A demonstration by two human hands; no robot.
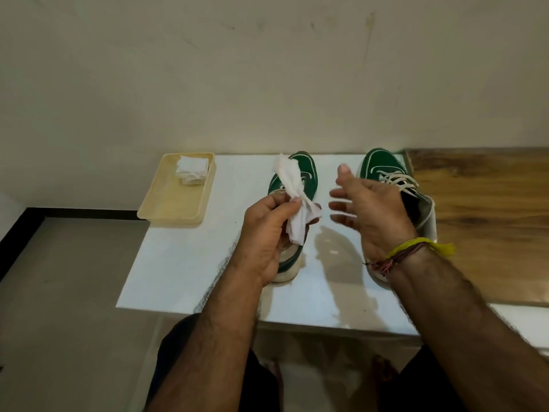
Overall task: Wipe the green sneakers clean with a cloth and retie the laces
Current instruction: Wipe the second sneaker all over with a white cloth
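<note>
clear tabletop point(190, 263) around sneakers point(297, 176)

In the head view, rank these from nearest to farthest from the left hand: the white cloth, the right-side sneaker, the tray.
1. White cloth: pinched in the left hand itself, over the left-side sneaker.
2. Right-side sneaker: across the white table, behind the right hand.
3. Tray: at the table's far left corner, holding folded cloths.
</note>
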